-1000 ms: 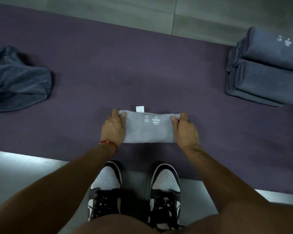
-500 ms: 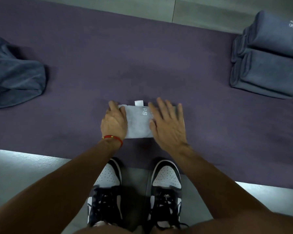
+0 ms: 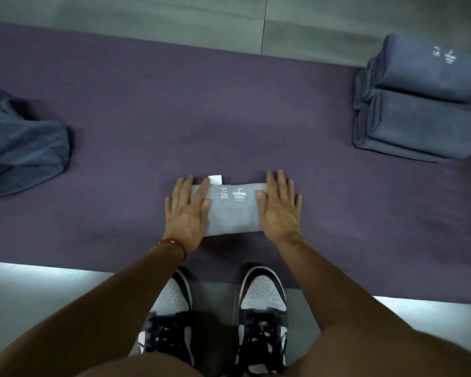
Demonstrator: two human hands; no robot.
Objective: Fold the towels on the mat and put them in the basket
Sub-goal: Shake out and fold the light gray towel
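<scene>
Grey tiled floor [image 3: 174, 17] runs along the far side, with one grout line cutting through it, and there's a brighter strip of the same floor on the near side. Pair of black and white sneakers [image 3: 261, 300] planted there, toes just touching the near edge, black laces. Thin red bracelet [image 3: 174, 242] on one wrist.

Soft cloth on a matt mat, beside hard glossy floor.

The folded towel [image 3: 233, 210] is pale grey cloth with a fine, smooth nap, a white printed logo and a small white fabric tag [image 3: 215, 179]. The stacked towels [image 3: 419, 102] and crumpled towel [image 3: 22, 148] look like thicker, plush blue-grey terry. The purple mat [image 3: 174, 104] is matt and finely textured. The floor tiles [image 3: 33, 289] are smooth, with a sheen. The sneakers [image 3: 263, 295] show smooth, perforated toe panels.
</scene>
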